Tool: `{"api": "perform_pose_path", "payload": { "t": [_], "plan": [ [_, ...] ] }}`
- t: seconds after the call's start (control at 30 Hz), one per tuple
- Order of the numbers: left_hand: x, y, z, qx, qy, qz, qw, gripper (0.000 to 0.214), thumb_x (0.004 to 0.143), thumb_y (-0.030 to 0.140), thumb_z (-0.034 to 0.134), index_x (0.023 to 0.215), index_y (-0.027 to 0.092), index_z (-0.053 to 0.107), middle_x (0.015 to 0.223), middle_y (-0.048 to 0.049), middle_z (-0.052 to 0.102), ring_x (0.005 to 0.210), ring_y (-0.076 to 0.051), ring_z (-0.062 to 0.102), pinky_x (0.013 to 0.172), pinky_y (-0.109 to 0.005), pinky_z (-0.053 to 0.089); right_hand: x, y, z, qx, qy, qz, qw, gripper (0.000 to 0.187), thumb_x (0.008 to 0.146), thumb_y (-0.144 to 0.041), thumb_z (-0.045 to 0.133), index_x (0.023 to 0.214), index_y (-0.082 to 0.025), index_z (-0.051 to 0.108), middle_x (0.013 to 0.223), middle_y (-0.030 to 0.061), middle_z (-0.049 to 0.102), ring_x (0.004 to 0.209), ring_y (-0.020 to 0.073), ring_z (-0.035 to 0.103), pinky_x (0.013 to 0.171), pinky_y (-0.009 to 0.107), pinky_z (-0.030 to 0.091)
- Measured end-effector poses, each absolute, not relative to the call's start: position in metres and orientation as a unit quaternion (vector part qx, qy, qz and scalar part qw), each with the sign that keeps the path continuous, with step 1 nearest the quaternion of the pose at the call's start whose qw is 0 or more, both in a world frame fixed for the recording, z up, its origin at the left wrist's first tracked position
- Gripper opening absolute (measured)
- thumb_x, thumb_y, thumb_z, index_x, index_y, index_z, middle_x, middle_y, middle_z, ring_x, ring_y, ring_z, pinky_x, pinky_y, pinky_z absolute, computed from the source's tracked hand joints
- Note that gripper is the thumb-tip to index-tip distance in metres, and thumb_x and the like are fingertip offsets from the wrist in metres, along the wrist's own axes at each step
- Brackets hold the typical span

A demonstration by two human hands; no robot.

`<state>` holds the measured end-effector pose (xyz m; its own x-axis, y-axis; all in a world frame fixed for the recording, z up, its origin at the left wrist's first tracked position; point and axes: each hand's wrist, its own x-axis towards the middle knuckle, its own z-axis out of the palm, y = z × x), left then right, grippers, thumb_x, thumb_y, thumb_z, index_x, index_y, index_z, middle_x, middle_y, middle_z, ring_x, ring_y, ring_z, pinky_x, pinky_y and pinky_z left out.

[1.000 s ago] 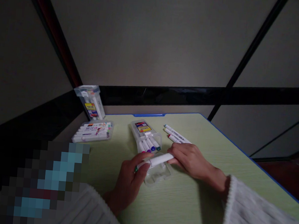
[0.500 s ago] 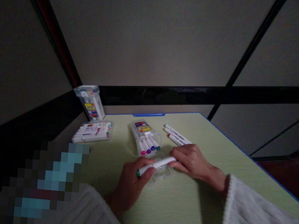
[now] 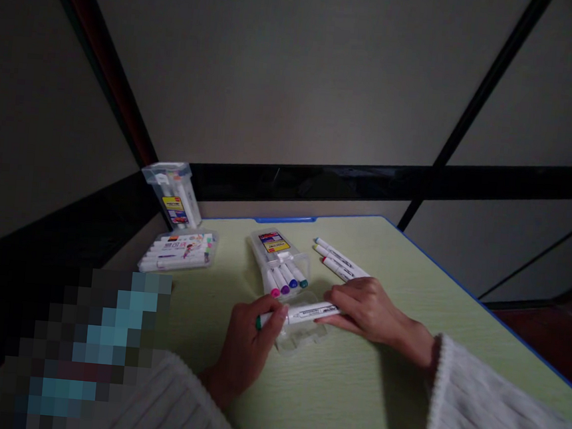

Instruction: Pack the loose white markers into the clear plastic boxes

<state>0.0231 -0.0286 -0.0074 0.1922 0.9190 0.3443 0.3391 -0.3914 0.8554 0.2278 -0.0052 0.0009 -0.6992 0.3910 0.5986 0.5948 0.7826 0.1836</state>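
Okay, left hand (image 3: 247, 348) and right hand (image 3: 370, 309), nearly closed, pinch one marker (image 3: 307, 312); slack grip could drop it onto lid (image 3: 299, 342) below.

Shiny plastic meets chunky knit
The marker (image 3: 306, 313) looks like smooth white plastic, the pen case (image 3: 258, 255) clear, shiny plastic. Bench (image 3: 309, 403) top's smooth and faintly wood-grained, sleeves (image 3: 489, 406) rough knit cloth, wall panels (image 3: 288, 74) matt, black strip (image 3: 248, 183) properly glossy.

No text can be made out: black print (image 3: 313, 311) on the marker (image 3: 293, 315), characters (image 3: 174, 245) on the left flat box (image 3: 154, 264), labels (image 3: 274, 241) on the middle case (image 3: 258, 242) and far-left case (image 3: 190, 206).
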Motion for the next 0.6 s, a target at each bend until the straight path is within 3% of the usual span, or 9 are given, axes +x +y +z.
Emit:
{"api": "perform_pose_path", "payload": {
  "t": [0.27,0.43,0.6],
  "plan": [
    [0.023,-0.022,-0.013,0.649,0.463,0.473,0.375,0.036,0.078,0.038,0.044,0.049,0.017,0.039,0.041,0.0069,0.029,0.037,-0.006,0.03,0.036,-0.018,0.021,0.229,-0.006,-0.005,-0.285,-0.892,-0.068,0.344,0.041,0.087,-0.046,0.041,0.068,-0.014,0.059,0.052,0.0013,0.06,0.045,0.01,0.053,0.046,0.022,0.034],
    [0.024,-0.02,-0.013,0.575,0.48,0.487,0.449,0.038,0.073,0.047,0.047,0.049,0.018,0.038,0.036,0.0086,0.027,0.032,-0.005,0.024,0.031,-0.017,0.018,0.225,-0.008,-0.001,-0.322,-0.82,0.076,0.467,0.032,0.074,-0.046,0.061,0.063,-0.015,0.061,0.047,-0.0008,0.058,0.04,0.0083,0.049,0.04,0.02,0.035],
    [0.024,-0.021,-0.01,0.544,0.488,0.514,0.45,0.041,0.069,0.048,0.051,0.045,0.019,0.035,0.034,0.0086,0.028,0.03,-0.004,0.024,0.03,-0.016,0.016,0.217,-0.009,0.007,-0.367,-0.677,0.272,0.577,0.027,0.062,-0.04,0.072,0.059,-0.016,0.06,0.045,-0.0035,0.054,0.036,0.0064,0.042,0.033,0.018,0.031]
  ]
}}
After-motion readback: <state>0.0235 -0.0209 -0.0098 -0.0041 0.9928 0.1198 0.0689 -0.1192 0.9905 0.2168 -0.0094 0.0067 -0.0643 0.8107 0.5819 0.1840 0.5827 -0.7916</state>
